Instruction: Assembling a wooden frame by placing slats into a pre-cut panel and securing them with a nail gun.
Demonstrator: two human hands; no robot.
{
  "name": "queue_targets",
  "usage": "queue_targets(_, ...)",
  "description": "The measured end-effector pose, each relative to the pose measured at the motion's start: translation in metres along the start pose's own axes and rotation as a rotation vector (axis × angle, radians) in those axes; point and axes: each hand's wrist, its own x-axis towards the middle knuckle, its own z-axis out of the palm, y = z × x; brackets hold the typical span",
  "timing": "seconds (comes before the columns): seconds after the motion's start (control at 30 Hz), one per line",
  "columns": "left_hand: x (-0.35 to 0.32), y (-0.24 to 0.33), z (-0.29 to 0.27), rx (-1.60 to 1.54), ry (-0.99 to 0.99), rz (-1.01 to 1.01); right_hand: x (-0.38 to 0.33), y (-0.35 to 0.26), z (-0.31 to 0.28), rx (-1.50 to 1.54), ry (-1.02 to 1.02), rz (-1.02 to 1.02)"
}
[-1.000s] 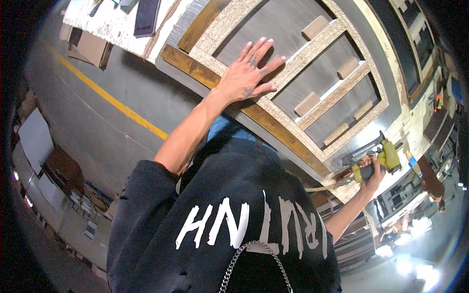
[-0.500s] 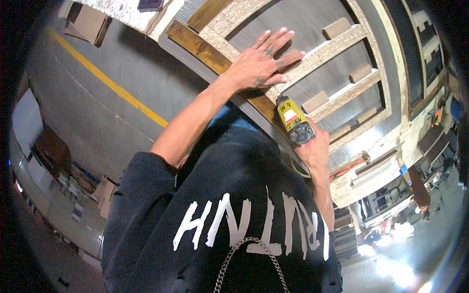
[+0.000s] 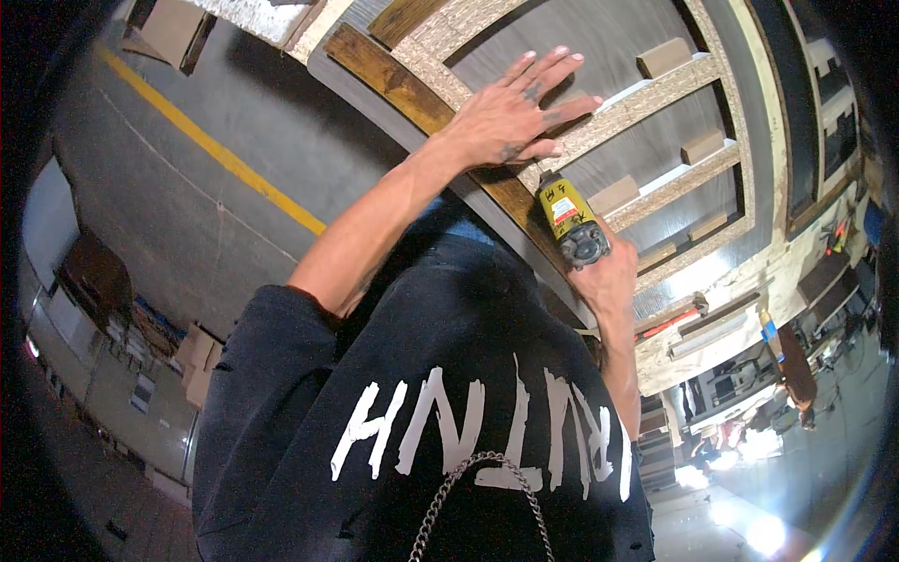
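The left hand (image 3: 510,117) lies flat, fingers spread, grasping nothing, pressing the chipboard frame (image 3: 655,89) onto the grey worktop (image 3: 281,140). The right hand (image 3: 604,276) is clenched around a yellow driver (image 3: 571,220) at the frame's near rail; it should stay square there, clear of the left thumb. Small wood blocks (image 3: 663,58) sit inside the frame, further right.

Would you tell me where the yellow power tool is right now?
In the head view, right of centre: the yellow power tool is gripped in the right hand, its tip at the wooden frame just below the left hand.
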Motion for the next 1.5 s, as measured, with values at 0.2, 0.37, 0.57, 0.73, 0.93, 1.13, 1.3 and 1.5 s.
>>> queue_targets(0.2, 0.002, 0.001, 0.000, -0.014, 0.007, -0.002, 0.000, -0.003, -0.001, -0.049, 0.043, -0.069)
queue_targets(0.37, 0.002, 0.000, -0.001, -0.018, 0.020, 0.006, -0.001, -0.005, 0.002, -0.086, 0.045, -0.059)
queue_targets(0.57, 0.001, 0.000, 0.001, -0.013, 0.007, -0.006, 0.002, -0.017, -0.008, -0.071, -0.124, 0.144)
queue_targets(0.73, 0.001, 0.002, -0.004, -0.015, 0.007, 0.000, 0.005, -0.017, -0.003, -0.035, -0.009, -0.015)
queue_targets(0.93, 0.003, 0.001, -0.004, -0.029, 0.020, 0.010, 0.008, -0.018, -0.002, 0.041, -0.093, 0.078)
queue_targets(1.13, 0.002, -0.003, -0.003, -0.171, 0.101, -0.117, 0.008, -0.020, -0.007, 0.031, -0.056, 0.014)
queue_targets(1.3, 0.003, -0.011, -0.011, -0.111, 0.229, -0.022, 0.010, -0.018, -0.001, 0.018, -0.053, 0.005)
queue_targets(1.5, 0.000, -0.008, -0.011, -0.230, 0.217, -0.084, 0.014, -0.018, -0.002, 0.005, -0.042, -0.052)
